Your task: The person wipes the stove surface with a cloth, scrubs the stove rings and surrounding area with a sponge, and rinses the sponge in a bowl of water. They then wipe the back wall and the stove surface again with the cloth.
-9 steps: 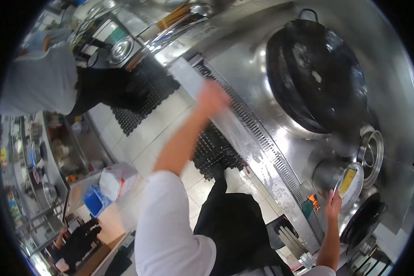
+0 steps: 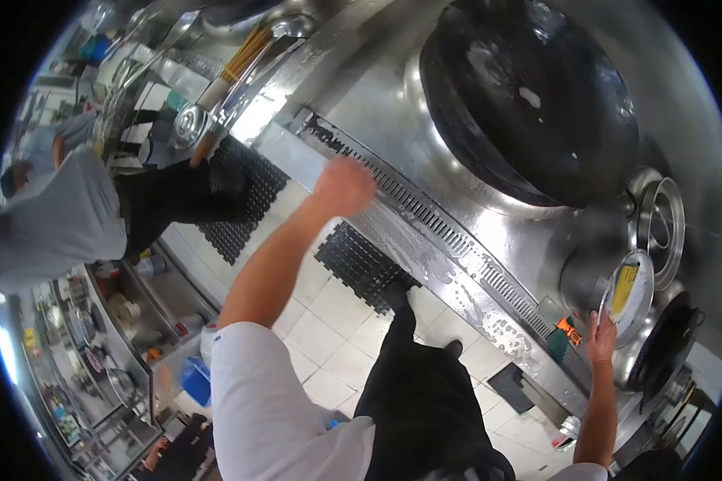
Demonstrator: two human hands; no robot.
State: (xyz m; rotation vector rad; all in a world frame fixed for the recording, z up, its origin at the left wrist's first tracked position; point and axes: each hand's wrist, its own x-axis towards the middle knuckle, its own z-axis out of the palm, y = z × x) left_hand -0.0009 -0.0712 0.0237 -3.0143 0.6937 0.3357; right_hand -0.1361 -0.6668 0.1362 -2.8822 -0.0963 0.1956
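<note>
My left hand (image 2: 345, 186) is closed in a loose fist over the wet steel front ledge (image 2: 425, 248) of the cooking range. Whatever it may hold is hidden. Lower right, my right hand (image 2: 602, 337) grips the near edge of a pale oval dish-like thing (image 2: 638, 309) with a yellow piece (image 2: 623, 287) on its face. Close to that hand lie an orange item (image 2: 569, 330) and a green one (image 2: 557, 345), too small to name. Behind the oval thing stands a steel pot (image 2: 583, 272). A large black wok (image 2: 529, 104) leans over the range top.
A slotted drain channel (image 2: 425, 210) runs along the ledge. Round steel rings (image 2: 663, 228) and another dark wok (image 2: 667, 341) are at right. At left stand a person in a grey shirt (image 2: 64, 216) and shelves (image 2: 128, 305). Black rubber mats (image 2: 361, 260) lie on the tiled floor.
The whole view has shifted, with the large wok now higher and further left. My left hand stays over the ledge, less blurred. My right hand keeps hold of the oval thing.
</note>
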